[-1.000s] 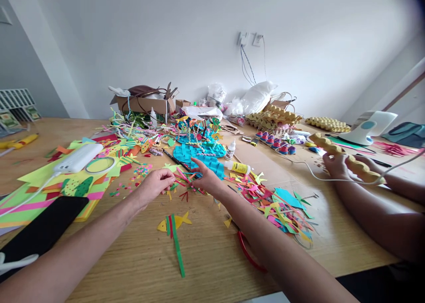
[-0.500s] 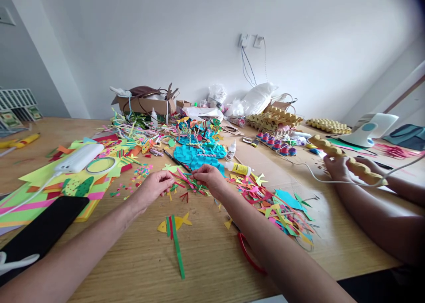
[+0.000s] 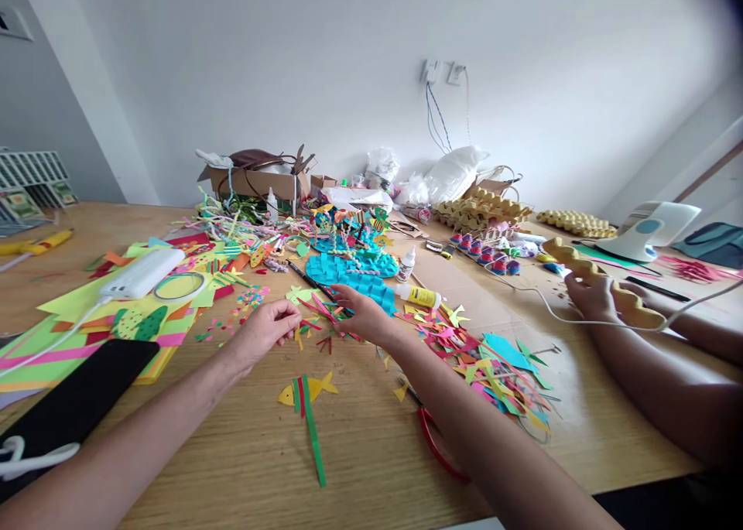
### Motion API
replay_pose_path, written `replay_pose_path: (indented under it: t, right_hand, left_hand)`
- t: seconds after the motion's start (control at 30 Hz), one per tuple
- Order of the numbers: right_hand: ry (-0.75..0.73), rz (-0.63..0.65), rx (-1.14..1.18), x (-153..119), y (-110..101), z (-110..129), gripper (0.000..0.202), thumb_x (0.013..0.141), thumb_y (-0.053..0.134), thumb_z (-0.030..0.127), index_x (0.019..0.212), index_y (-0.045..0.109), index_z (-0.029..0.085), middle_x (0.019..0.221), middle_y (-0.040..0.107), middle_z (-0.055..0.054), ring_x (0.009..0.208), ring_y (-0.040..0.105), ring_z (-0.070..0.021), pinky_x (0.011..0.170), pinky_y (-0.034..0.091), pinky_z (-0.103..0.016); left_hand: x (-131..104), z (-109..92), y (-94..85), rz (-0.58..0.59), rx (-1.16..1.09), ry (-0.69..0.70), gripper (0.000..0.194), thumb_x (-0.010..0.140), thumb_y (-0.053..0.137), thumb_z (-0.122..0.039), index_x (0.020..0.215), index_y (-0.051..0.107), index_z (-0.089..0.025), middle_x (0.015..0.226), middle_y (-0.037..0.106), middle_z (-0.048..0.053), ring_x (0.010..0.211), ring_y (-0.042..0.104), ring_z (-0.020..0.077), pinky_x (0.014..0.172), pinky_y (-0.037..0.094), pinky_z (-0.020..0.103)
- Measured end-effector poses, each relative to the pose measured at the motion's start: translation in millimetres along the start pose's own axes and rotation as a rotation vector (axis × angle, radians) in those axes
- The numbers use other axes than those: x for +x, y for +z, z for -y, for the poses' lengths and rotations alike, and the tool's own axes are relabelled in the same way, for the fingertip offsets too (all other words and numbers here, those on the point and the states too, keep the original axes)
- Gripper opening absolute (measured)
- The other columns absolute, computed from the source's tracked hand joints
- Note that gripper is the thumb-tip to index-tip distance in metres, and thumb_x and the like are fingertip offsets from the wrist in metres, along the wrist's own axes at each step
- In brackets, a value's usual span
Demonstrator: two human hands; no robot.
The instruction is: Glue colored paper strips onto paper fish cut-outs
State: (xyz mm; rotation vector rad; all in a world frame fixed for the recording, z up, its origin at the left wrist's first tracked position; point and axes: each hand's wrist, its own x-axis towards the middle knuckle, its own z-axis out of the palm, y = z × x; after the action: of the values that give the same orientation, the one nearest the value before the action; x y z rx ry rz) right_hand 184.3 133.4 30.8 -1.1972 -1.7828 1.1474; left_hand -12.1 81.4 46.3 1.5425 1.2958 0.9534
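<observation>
My left hand [image 3: 272,329] hovers over the table with thumb and fingers pinched together; whatever may be between them is too small to make out. Over a heap of paper strips [image 3: 316,307] reaches my right hand [image 3: 363,316], its thumb and fingers apart. Nearer to me lies a yellow paper fish [image 3: 315,389] with green and red strips across it, one long green strip [image 3: 314,445] trailing toward me. Red-handled scissors [image 3: 429,437] rest partly beneath my right forearm. Just beyond my right hand is a blue paper-covered piece [image 3: 371,292].
Glue bottles [image 3: 419,295] lie and stand behind my right hand. Colourful scraps [image 3: 493,375] pile up at right. Coloured sheets, a white power bank [image 3: 142,273] and a black phone [image 3: 81,398] lie at left. At far right, another person's hands [image 3: 592,294] hold an egg-carton strip [image 3: 635,306].
My right hand has spread its fingers from a pinch over the strips. My left hand stays pinched in nearly the same place. The view has shifted slightly.
</observation>
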Motion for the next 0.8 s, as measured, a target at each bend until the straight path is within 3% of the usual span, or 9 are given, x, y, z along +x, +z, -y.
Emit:
replay_pose_path:
  t: [0.1,0.23,0.37,0.53,0.6,0.67,0.8]
  right_hand:
    - [-0.026,-0.037,-0.061,0.8,-0.8,4.9,0.049,0.056,0.066,0.005,0.102,0.059,0.022,0.102,0.063,-0.002,0.096,0.058,-0.0184,0.084,0.045,-0.032]
    - [-0.032,-0.077,-0.083,-1.3,-2.8,14.4,0.019,0.069,0.055,0.009,0.083,0.062,0.018,0.084,0.067,-0.002,0.083,0.063,-0.0163,0.078,0.048,-0.031]
    - [-0.05,-0.092,-0.052,-5.1,-5.1,21.2,0.02,0.079,0.041,0.012,0.084,0.06,0.016,0.079,0.067,-0.003,0.074,0.064,-0.0134,0.071,0.05,-0.027]
    - [-0.117,-0.175,-0.137,-28.5,0.8,27.0,0.021,0.071,0.053,0.008,0.089,0.058,0.018,0.082,0.064,-0.003,0.079,0.061,-0.0159,0.072,0.048,-0.029]
    - [-0.202,-0.195,-0.229,-45.8,7.1,28.1,0.026,0.07,0.056,0.007,0.093,0.058,0.02,0.089,0.062,-0.004,0.087,0.057,-0.0176,0.079,0.044,-0.031]
    - [-0.466,-0.177,-0.549,-62.5,13.7,27.6,0.027,0.077,0.052,0.009,0.102,0.056,0.02,0.096,0.059,-0.007,0.091,0.054,-0.0191,0.079,0.043,-0.032]
    - [-0.718,-0.157,-0.895,-81.0,21.7,23.8,0.022,0.087,0.042,0.012,0.105,0.053,0.018,0.09,0.059,-0.007,0.08,0.051,-0.0174,0.071,0.042,-0.028]
  left_hand:
    - [-2.1,-0.9,-2.4,0.001,-0.007,-0.006,0.027,0.064,0.055,-0.043,0.064,0.051,-0.017,0.055,0.048,-0.004,0.052,0.044,0.0109,0.046,0.033,0.02]
    - [-3.8,-2.0,-4.2,0.001,-0.025,-0.01,0.027,0.064,0.055,-0.044,0.064,0.051,-0.017,0.056,0.047,-0.004,0.053,0.044,0.0113,0.047,0.032,0.021]
    - [-5.4,-6.3,-3.5,0.027,-0.071,-0.024,0.029,0.064,0.057,-0.045,0.062,0.049,-0.017,0.056,0.047,-0.004,0.053,0.044,0.0108,0.047,0.032,0.02]
    - [-8.2,-12.0,-0.8,0.094,-0.157,-0.067,0.031,0.064,0.06,-0.046,0.065,0.049,-0.016,0.058,0.049,-0.003,0.051,0.043,0.0088,0.047,0.032,0.019]
    - [-9.6,-13.3,0.8,0.122,-0.186,-0.084,0.032,0.065,0.061,-0.046,0.068,0.05,-0.016,0.058,0.049,-0.004,0.051,0.043,0.0084,0.047,0.031,0.019]
    - [-11.0,-14.7,2.5,0.17,-0.218,-0.1,0.031,0.066,0.062,-0.046,0.07,0.051,-0.016,0.058,0.048,-0.004,0.051,0.042,0.0083,0.047,0.031,0.019]
    - [-13.3,-17.8,6.1,0.288,-0.246,-0.118,0.029,0.069,0.061,-0.044,0.067,0.051,-0.016,0.056,0.046,-0.005,0.05,0.04,0.0077,0.047,0.027,0.019]
